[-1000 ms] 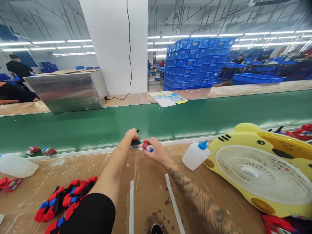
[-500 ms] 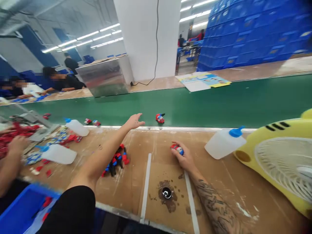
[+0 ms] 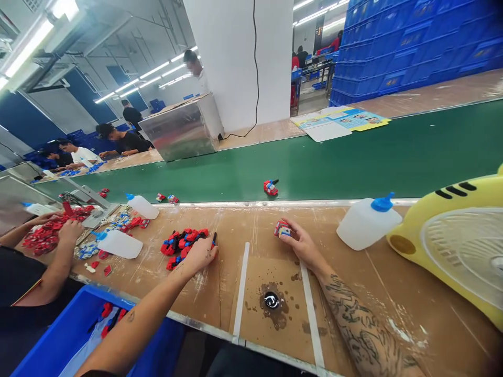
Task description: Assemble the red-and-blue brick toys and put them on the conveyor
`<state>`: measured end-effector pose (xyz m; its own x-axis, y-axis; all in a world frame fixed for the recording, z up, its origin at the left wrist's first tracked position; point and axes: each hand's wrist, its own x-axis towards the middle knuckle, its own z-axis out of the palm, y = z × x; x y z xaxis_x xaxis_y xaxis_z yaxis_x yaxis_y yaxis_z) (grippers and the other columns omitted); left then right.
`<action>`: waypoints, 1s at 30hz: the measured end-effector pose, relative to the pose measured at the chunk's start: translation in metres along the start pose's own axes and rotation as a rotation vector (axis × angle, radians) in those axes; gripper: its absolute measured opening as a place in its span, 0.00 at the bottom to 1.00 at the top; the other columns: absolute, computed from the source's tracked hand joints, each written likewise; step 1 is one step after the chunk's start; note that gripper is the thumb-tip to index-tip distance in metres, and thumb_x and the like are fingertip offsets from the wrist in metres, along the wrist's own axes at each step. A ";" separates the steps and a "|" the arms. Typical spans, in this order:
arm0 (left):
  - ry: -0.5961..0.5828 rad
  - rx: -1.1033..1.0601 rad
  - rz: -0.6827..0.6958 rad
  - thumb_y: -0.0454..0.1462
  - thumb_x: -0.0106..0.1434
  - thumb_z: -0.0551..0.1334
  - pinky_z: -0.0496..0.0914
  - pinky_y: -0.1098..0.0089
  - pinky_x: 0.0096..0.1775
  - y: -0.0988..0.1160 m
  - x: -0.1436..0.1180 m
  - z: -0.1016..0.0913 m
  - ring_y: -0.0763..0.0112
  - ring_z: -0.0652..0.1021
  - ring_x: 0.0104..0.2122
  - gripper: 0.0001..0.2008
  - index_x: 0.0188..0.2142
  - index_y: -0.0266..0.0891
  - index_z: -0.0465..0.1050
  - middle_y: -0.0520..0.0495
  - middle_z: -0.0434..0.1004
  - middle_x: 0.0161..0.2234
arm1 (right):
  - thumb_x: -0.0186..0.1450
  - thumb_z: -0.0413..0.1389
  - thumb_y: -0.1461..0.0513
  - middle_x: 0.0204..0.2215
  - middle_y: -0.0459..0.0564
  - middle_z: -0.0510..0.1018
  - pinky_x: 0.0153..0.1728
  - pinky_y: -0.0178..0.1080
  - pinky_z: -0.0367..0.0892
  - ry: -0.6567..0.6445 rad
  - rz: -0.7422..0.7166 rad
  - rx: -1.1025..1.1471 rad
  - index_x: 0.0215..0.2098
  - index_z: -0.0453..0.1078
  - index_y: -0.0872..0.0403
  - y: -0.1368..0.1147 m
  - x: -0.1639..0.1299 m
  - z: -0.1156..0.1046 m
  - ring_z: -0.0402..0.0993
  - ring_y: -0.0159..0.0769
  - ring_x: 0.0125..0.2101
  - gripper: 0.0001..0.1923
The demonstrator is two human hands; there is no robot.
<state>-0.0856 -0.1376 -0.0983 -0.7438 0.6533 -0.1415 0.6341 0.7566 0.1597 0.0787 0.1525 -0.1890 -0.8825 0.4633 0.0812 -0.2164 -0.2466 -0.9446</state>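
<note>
My right hand (image 3: pixel 302 243) is closed around a small red, white and blue plastic toy part (image 3: pixel 282 229), held above the brown work surface. My left hand (image 3: pixel 201 255) is at the right side of a pile of red, blue and black toy parts (image 3: pixel 178 242). Its fingers are curled around a black-ended toy part (image 3: pixel 214 240), whose black end sticks out past the fingertips; the rest is hidden by the hand. Between my forearms, a small round cup of dark liquid (image 3: pixel 271 300) sits in a wet patch on the cardboard. A red and blue toy part with a black rod (image 3: pixel 271 187) lies on the green belt (image 3: pixel 338 162).
A white bottle with a blue cap (image 3: pixel 363 225) and a yellow fan (image 3: pixel 459 235) stand to the right. More bottles (image 3: pixel 120 245) lie left, beside a co-worker's hands (image 3: pixel 70 230) and red pieces. A blue bin (image 3: pixel 51 340) is at lower left. White tape strips (image 3: pixel 241 293) mark the cardboard.
My left hand has come back from the belt's edge, down and left to the pile, and its fingers have closed. My right hand still holds its toy part. The view has shifted slightly.
</note>
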 end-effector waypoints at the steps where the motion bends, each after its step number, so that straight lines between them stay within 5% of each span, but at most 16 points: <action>1: 0.009 -0.008 0.006 0.37 0.62 0.57 0.67 0.64 0.41 0.004 0.001 0.005 0.54 0.79 0.39 0.06 0.35 0.40 0.72 0.38 0.78 0.34 | 0.56 0.67 0.54 0.49 0.54 0.78 0.55 0.48 0.65 -0.010 -0.002 0.010 0.60 0.64 0.52 0.000 -0.001 0.000 0.76 0.45 0.48 0.36; 5: 0.038 -0.059 0.055 0.33 0.57 0.60 0.67 0.64 0.42 0.016 -0.005 0.014 0.54 0.78 0.40 0.02 0.32 0.41 0.69 0.39 0.77 0.35 | 0.52 0.70 0.57 0.45 0.53 0.80 0.53 0.46 0.67 -0.038 -0.015 0.066 0.53 0.69 0.52 -0.007 -0.003 0.000 0.77 0.44 0.46 0.32; 10: 0.090 -0.209 0.068 0.35 0.55 0.59 0.66 0.67 0.34 0.016 -0.011 0.012 0.62 0.76 0.28 0.04 0.28 0.43 0.62 0.50 0.71 0.24 | 0.46 0.73 0.58 0.42 0.52 0.80 0.49 0.46 0.69 -0.001 0.023 0.199 0.46 0.72 0.52 -0.019 -0.003 0.002 0.77 0.43 0.43 0.29; 13: 0.078 -0.778 -0.092 0.42 0.60 0.58 0.65 0.71 0.26 0.020 -0.011 0.011 0.67 0.74 0.23 0.07 0.34 0.42 0.63 0.53 0.71 0.23 | 0.47 0.73 0.58 0.39 0.51 0.81 0.46 0.44 0.71 -0.003 0.073 0.290 0.45 0.74 0.52 -0.024 -0.003 0.000 0.78 0.42 0.40 0.29; 15: -0.072 -1.251 -0.230 0.47 0.59 0.61 0.67 0.70 0.26 0.027 -0.013 0.011 0.66 0.77 0.26 0.14 0.39 0.40 0.68 0.49 0.75 0.27 | 0.48 0.72 0.57 0.38 0.51 0.81 0.46 0.45 0.71 -0.020 0.092 0.357 0.46 0.74 0.53 -0.027 -0.003 -0.002 0.78 0.42 0.40 0.28; 19: -0.358 -1.693 -0.222 0.45 0.57 0.66 0.73 0.58 0.48 0.040 -0.024 0.012 0.56 0.80 0.44 0.19 0.44 0.36 0.75 0.37 0.80 0.40 | 0.48 0.73 0.58 0.40 0.51 0.81 0.52 0.47 0.69 -0.103 0.112 0.476 0.45 0.74 0.53 -0.029 -0.005 -0.004 0.79 0.42 0.42 0.27; 25: -0.284 -1.556 0.018 0.39 0.55 0.71 0.72 0.54 0.52 0.053 -0.046 0.017 0.51 0.79 0.48 0.19 0.46 0.43 0.76 0.41 0.78 0.44 | 0.47 0.74 0.59 0.40 0.51 0.82 0.52 0.46 0.69 -0.188 0.154 0.530 0.45 0.72 0.54 -0.032 -0.006 -0.003 0.80 0.40 0.41 0.29; 30: -0.216 -0.854 0.600 0.32 0.61 0.64 0.72 0.57 0.52 0.071 -0.062 0.000 0.52 0.75 0.54 0.17 0.50 0.47 0.77 0.39 0.74 0.49 | 0.47 0.73 0.60 0.40 0.52 0.82 0.54 0.46 0.69 -0.191 0.167 0.546 0.45 0.72 0.55 -0.034 -0.006 -0.003 0.80 0.40 0.42 0.28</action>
<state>0.0050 -0.1245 -0.0785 -0.2524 0.9671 0.0314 0.4635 0.0924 0.8813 0.0926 0.1603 -0.1582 -0.9714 0.2324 0.0495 -0.2074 -0.7277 -0.6538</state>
